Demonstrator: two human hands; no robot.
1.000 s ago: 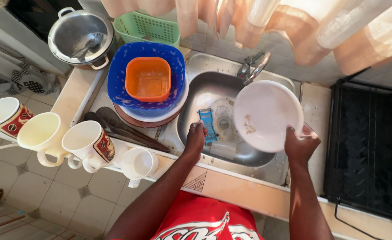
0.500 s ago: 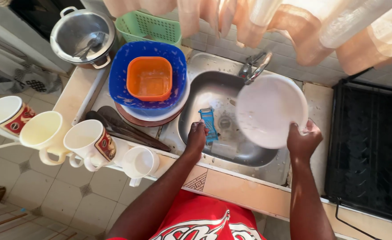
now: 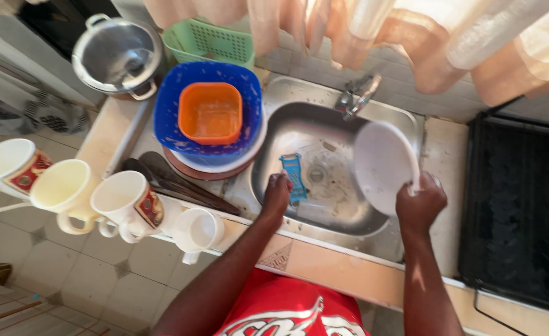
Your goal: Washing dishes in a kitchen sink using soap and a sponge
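We note right hand (image 3: 418,205) clamped on plate (image 3: 383,165) rim at 5 o'clock; judged stiff, wet, slippery, breakable. Left hand (image 3: 277,191) closed in sink (image 3: 287,124).

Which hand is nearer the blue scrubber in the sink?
Left. The left hand rests right beside the blue scrubber; the right hand holds the white plate across the sink.

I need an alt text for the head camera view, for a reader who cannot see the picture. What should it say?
A person at a steel sink holds a round white plate tilted over the basin with the right hand, while the left hand rests inside, beside a blue scrubber. Left of the sink stand an orange square bowl in a blue bowl and four white mugs.
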